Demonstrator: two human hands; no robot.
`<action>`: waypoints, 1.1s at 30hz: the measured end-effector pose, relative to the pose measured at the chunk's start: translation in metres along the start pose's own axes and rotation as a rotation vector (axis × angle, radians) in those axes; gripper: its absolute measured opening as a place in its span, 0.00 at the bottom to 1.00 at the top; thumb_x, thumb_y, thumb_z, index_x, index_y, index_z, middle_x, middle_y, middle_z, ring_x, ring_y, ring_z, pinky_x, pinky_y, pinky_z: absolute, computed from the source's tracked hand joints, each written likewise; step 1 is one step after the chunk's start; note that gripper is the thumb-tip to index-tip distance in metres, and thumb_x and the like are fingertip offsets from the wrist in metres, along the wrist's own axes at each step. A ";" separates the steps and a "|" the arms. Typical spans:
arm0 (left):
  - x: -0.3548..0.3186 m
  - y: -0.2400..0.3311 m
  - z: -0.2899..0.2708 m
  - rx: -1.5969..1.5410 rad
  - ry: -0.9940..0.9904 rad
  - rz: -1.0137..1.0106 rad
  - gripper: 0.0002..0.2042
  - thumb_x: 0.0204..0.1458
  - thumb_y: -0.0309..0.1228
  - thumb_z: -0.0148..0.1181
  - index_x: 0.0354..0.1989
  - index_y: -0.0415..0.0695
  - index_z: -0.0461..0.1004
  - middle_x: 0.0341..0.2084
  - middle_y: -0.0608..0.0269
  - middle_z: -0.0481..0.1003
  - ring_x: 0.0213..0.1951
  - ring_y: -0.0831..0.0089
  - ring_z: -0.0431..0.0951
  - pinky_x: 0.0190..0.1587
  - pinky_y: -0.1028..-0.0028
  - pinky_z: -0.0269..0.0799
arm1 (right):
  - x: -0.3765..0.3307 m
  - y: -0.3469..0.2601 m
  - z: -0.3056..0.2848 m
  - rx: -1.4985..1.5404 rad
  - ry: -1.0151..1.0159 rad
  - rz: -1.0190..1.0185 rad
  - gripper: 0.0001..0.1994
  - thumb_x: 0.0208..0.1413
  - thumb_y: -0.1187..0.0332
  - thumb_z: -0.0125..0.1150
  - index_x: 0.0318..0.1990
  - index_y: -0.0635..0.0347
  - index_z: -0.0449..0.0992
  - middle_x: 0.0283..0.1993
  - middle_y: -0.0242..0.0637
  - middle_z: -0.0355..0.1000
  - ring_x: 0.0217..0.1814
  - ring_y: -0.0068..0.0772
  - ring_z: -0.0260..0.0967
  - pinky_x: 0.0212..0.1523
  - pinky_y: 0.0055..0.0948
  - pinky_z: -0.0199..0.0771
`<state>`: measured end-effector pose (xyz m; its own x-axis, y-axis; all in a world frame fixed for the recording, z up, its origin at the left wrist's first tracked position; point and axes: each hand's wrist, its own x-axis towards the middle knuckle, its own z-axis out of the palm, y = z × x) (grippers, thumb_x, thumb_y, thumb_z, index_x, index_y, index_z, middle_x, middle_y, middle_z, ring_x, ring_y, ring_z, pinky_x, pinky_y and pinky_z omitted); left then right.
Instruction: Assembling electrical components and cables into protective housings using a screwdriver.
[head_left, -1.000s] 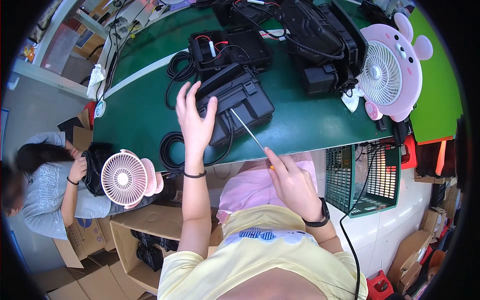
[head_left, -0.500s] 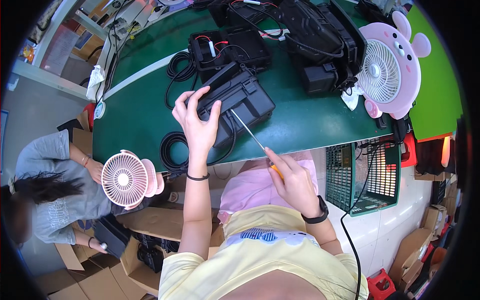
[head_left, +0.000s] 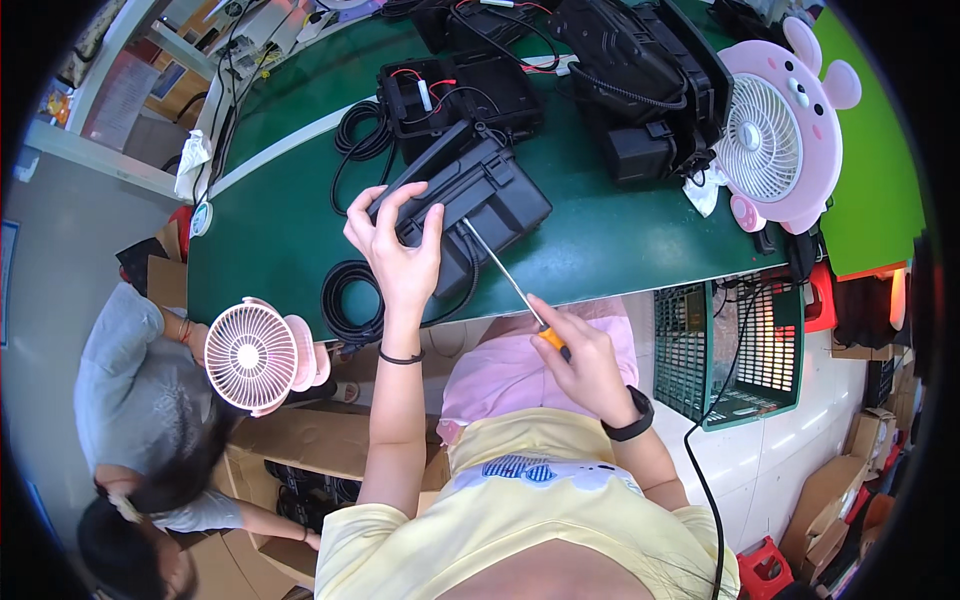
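Left hand (head_left: 398, 250) grips black box (head_left: 470, 205) near green surface (head_left: 280, 240) front edge, right hand (head_left: 580, 355) holds orange-handled screwdriver (head_left: 510, 285) tip on box, pink fan (head_left: 780, 130) right.

bright even daylight, soft shadows, sharp centre, strong fisheye bending and dark rim

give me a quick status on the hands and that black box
Left hand gripping the black box at the table's near edge. Right hand holds screwdriver, tip at the box. Coiled black cable beside it, nothing blocking.
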<state>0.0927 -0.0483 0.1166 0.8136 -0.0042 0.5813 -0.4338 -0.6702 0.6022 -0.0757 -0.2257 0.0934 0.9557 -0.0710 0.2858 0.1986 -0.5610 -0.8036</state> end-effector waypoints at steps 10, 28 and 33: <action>-0.008 0.005 0.002 0.040 0.054 0.029 0.13 0.45 0.30 0.72 0.41 0.53 0.81 0.52 0.56 0.65 0.57 0.54 0.60 0.60 0.59 0.57 | -0.010 -0.023 -0.010 -0.073 -0.148 -0.009 0.24 0.60 0.75 0.57 0.64 0.63 0.66 0.42 0.51 0.73 0.33 0.55 0.74 0.31 0.43 0.77; -0.012 -0.004 -0.004 -0.043 0.103 0.147 0.11 0.42 0.28 0.75 0.34 0.50 0.80 0.51 0.57 0.68 0.55 0.55 0.64 0.58 0.60 0.59 | -0.017 0.000 0.007 1.060 -0.437 0.566 0.19 0.63 0.69 0.60 0.61 0.59 0.69 0.31 0.32 0.71 0.27 0.16 0.67 0.26 0.21 0.66; -0.028 -0.036 -0.016 -0.279 0.142 0.215 0.18 0.40 0.25 0.75 0.38 0.46 0.73 0.52 0.50 0.66 0.56 0.55 0.66 0.58 0.62 0.62 | -0.020 0.017 -0.009 0.333 0.095 0.078 0.08 0.56 0.74 0.66 0.39 0.60 0.72 0.35 0.33 0.75 0.35 0.22 0.72 0.38 0.20 0.71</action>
<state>0.0794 -0.0123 0.0881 0.6392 -0.0066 0.7690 -0.6934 -0.4373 0.5726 -0.0938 -0.2419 0.0784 0.9496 -0.1880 0.2509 0.2003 -0.2520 -0.9468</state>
